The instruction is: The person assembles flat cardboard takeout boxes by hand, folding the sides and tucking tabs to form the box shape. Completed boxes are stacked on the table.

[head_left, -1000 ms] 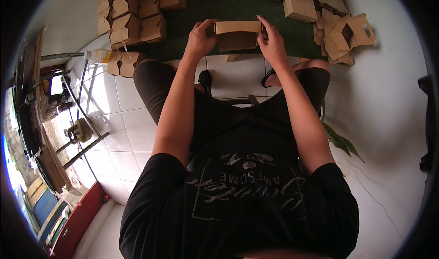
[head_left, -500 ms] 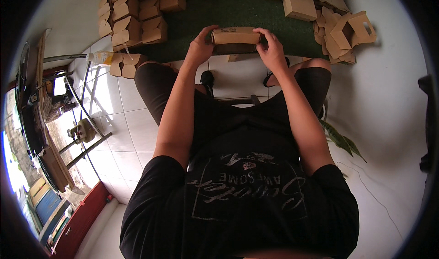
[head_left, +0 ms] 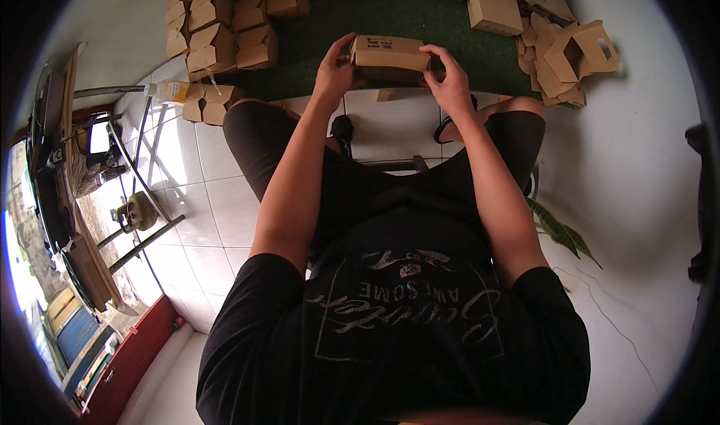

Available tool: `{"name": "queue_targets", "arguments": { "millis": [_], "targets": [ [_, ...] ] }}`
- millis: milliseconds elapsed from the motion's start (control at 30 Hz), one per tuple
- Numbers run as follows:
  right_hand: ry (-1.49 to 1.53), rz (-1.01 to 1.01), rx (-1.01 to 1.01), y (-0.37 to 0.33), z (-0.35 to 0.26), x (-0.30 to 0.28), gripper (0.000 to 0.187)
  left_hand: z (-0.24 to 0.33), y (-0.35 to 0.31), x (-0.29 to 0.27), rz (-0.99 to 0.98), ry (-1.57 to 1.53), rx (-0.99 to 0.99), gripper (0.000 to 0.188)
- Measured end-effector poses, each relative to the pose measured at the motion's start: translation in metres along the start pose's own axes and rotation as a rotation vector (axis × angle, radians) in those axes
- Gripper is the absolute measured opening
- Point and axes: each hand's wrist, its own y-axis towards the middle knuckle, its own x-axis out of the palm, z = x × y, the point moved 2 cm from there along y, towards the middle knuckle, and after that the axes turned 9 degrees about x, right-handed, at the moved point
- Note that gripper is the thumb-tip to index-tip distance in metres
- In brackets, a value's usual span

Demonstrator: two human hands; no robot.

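Between my two hands is a brown cardboard box (head_left: pixel 391 52), held over the near edge of the green table, with dark print on the panel facing up. My left hand (head_left: pixel 335 70) grips its left end, fingers along the far side. At the right end, my right hand (head_left: pixel 445 78) has its fingertips on the corner and its thumb lower down. The box's underside and some of the left fingertips are hidden.
Several folded brown boxes (head_left: pixel 212 48) are stacked at the table's far left. A bottle with yellowish contents (head_left: pixel 171 91) stands by the left edge. At the right lie a closed box (head_left: pixel 495 12), flat cardboard pieces (head_left: pixel 531 39) and an open box (head_left: pixel 564 56). The green table (head_left: pixel 341 12) spans between.
The box has tilted so that more of its printed panel shows, and it has shifted slightly away. Both hands keep hold of its ends.
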Motion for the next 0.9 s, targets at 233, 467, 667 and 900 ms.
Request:
{"name": "queue_targets", "arguments": {
  "millis": [233,467,667,900],
  "targets": [
    [0.026,-0.003,0.054,0.003,0.004,0.000,0.055,-0.012,0.007,0.003,0.044,-0.135,-0.025,0.063],
    [0.000,-0.017,0.029,0.010,0.011,-0.003,0.055,-0.018,0.004,0.006,0.044,-0.245,0.070,0.061],
    [0.050,-0.041,0.084,0.008,0.010,-0.003,0.057,-0.016,-0.001,0.007,0.049,-0.029,0.170,0.068],
    [-0.026,-0.016,0.013,0.007,0.004,-0.004,0.057,-0.019,0.004,0.010,0.138,0.230,0.179,0.069]
  ]
}}
